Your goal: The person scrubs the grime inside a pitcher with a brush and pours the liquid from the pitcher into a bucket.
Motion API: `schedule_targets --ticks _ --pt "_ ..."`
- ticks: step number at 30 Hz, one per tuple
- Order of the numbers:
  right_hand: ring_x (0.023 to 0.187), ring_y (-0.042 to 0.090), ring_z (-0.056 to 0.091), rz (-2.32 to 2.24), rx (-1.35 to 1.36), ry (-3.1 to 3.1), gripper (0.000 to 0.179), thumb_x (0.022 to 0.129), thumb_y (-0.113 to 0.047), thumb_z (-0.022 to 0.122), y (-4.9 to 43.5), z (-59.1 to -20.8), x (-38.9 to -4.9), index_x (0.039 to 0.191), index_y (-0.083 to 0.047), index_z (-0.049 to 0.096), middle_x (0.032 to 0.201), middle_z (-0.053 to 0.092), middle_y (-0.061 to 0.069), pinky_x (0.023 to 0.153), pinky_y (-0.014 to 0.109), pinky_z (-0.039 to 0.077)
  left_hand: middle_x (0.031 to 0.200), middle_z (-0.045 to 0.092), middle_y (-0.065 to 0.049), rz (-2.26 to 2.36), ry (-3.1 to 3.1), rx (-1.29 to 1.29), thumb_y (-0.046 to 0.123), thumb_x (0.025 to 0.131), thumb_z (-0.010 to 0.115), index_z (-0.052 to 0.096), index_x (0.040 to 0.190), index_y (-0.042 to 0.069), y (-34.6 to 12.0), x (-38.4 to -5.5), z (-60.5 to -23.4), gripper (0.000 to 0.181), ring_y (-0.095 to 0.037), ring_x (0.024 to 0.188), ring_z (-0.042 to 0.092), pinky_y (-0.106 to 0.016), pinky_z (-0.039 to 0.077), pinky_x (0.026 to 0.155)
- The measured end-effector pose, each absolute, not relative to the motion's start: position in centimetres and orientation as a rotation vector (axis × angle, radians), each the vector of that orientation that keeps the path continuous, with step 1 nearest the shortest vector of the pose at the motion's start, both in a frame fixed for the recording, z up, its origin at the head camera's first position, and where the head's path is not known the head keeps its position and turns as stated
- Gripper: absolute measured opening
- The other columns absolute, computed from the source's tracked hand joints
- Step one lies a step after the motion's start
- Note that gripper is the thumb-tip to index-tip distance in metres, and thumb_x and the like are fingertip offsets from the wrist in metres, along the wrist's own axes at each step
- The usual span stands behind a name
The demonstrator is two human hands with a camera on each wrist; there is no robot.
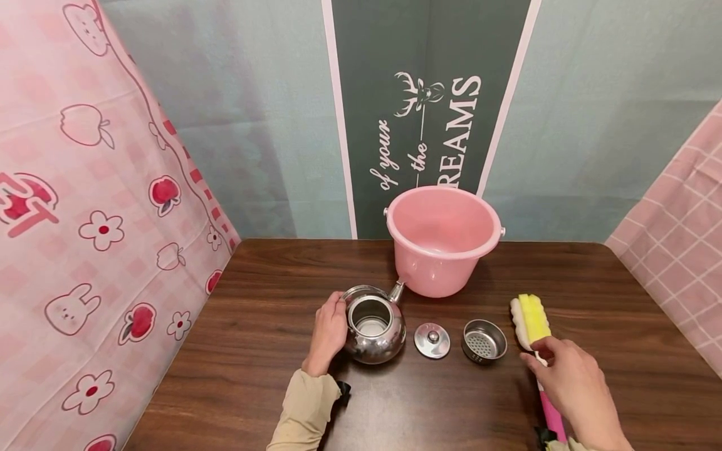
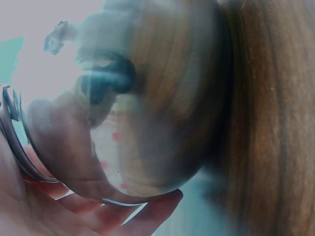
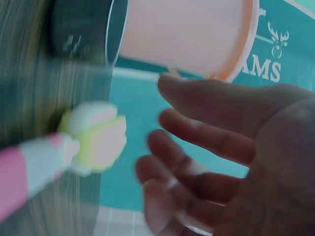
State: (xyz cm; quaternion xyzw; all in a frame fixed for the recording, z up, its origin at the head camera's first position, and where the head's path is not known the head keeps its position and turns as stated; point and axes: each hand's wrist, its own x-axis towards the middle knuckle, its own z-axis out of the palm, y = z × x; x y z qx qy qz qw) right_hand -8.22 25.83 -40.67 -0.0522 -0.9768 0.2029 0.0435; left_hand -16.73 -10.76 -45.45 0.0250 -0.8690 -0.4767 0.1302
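1. The backdrop (image 1: 242,125) is hanging beyond both hands, its dark panel showing white lettering and a deer head.
2. The table (image 1: 429,407) is stretching out beneath both hands, its dark wood grain showing.
3. The bucket (image 1: 434,275) is standing beyond the two hands and between them, its pink mouth facing up.
4. The kettle (image 1: 375,351) is standing upright just right of the left hand (image 1: 329,332) — uncovered, its spout pointing away from that hand toward the bucket. Whether the spout is touching the bucket, I cannot tell.
5. The brush (image 1: 530,319) is lying beneath the right hand (image 1: 581,382), its yellow-and-white head reaching past the fingertips and its pink handle running back under the hand.
6. The left hand is gripping the kettle, its fingers curving along the steel body near the lowered handle.
7. The right hand is hovering over the brush — thumb and fingers parted, loosely bent, holding nothing.
8. The strainer (image 1: 485,341) is sitting to the left of the right hand, its perforated bottom showing through the open top.
9. The lid (image 1: 432,340) is lying knob up between the hands, with the kettle on its left-hand side and the strainer on its right-hand side.
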Motion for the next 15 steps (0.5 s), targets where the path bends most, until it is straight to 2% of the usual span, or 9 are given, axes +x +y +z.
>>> schedule_targets --ticks 7,11,15 --pt "0.072 0.024 0.057 0.595 -0.197 -3.210 0.032 0.087 -0.035 0.067 28.5 -42.2 -7.7 0.095 -0.004 0.065 0.077 0.060 0.004 0.060 0.044 0.045 0.103 0.071 -0.011 -1.400 -2.524 0.089 0.015 0.097 0.039 0.067 0.100 0.011 -11.0 -16.8 -45.4 0.028 -0.030 0.103 0.066 -0.048 0.049 0.088" --pt "0.073 0.024 0.056 0.599 -0.166 -3.260 0.039 0.086 -0.035 0.069 29.1 -43.4 -7.4 0.100 0.001 0.060 0.077 0.059 0.004 0.063 0.045 0.045 0.102 0.071 -0.011 -1.395 -2.525 0.083 0.016 0.098 0.039 0.067 0.100 0.012 -11.0 -16.8 -45.4 0.028 -0.030 0.103 0.066 -0.048 0.049 0.088" --pt "0.072 0.028 0.053 0.632 -0.208 -3.315 0.055 0.083 -0.041 0.071 29.2 -44.2 -7.3 0.108 0.004 0.052 0.076 0.057 0.008 0.064 0.045 0.045 0.102 0.071 -0.011 -1.388 -2.528 0.080 0.016 0.098 0.039 0.066 0.100 0.012 -11.0 -16.9 -45.4 0.028 -0.031 0.103 0.066 -0.048 0.049 0.088"
